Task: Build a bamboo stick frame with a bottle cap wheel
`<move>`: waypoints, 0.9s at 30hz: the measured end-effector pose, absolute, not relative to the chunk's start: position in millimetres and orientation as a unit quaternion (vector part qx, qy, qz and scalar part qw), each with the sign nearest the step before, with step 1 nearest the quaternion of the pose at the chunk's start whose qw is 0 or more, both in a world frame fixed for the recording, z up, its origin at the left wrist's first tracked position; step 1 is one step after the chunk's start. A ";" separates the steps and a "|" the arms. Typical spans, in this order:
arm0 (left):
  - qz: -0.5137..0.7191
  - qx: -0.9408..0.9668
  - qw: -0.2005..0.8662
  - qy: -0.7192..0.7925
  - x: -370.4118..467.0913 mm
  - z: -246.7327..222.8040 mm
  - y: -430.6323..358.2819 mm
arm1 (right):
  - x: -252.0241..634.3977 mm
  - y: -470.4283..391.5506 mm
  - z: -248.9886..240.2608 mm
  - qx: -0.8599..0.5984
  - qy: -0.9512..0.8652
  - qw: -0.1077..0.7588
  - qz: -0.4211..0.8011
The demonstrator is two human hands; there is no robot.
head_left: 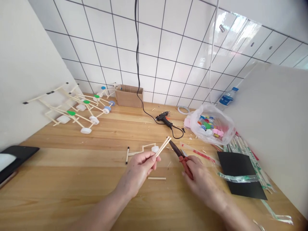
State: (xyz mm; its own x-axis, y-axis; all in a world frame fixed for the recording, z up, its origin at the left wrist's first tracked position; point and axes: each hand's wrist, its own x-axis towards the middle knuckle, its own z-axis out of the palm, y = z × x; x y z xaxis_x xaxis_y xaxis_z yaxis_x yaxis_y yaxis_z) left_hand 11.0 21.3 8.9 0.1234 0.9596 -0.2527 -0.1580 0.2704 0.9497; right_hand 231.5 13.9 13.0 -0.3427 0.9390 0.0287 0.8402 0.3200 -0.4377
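Two thin wooden sticks (164, 146) are pinched side by side in my left hand (141, 165), their ends pointing up and to the right. My right hand (199, 175) grips red-handled scissors (184, 165), with the blades close to the stick ends; whether they touch is hard to tell. Behind my left hand lies a small stick frame (136, 154) with black-tipped ends and a white bottle cap (155, 149), partly hidden. A short cut stick (157, 178) rests on the wooden table (96, 199) between my hands.
Several stick-and-cap models (80, 112) stand at the back left by a cardboard box (129, 95). A black glue gun (165, 118), a tape roll (183, 110) and a plastic bag of caps (211, 126) lie behind. Black card (240, 166) and wrapped sticks (255, 160) are at right.
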 end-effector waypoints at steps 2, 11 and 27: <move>0.420 0.442 0.625 0.488 11.2 6.9 19.8 | 227.4 12.5 7.3 -0.558 -0.810 0.115 0.134; 0.315 0.556 0.616 0.460 12.5 8.1 14.4 | 223.7 10.0 19.5 -0.554 -0.754 0.274 0.223; 0.215 0.604 0.635 0.430 15.8 14.6 7.7 | 227.2 13.2 22.5 -0.331 -0.326 0.401 0.790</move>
